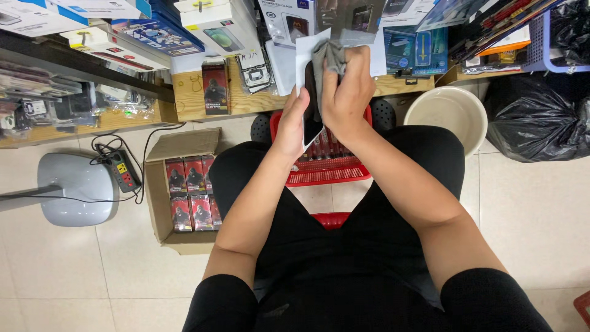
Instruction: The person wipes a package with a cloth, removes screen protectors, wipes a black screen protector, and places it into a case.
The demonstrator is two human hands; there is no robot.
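Observation:
My left hand [290,120] grips a white-backed phone [311,126] by its left edge, holding it upright above my lap. My right hand [348,92] presses a grey cloth [328,58] against the phone's dark screen, and covers most of it. A white sheet [305,50] shows just behind the phone and cloth. Both forearms reach forward over my black-clad legs.
A red plastic basket [326,172] stands on the floor under my hands. A cardboard box [184,190] of small red-and-black packs sits to the left, beside a power strip [123,172] and a grey fan base [77,187]. A cream bucket [447,114] and a black bag [541,117] stand at the right. Low wooden shelves [190,92] hold boxed goods.

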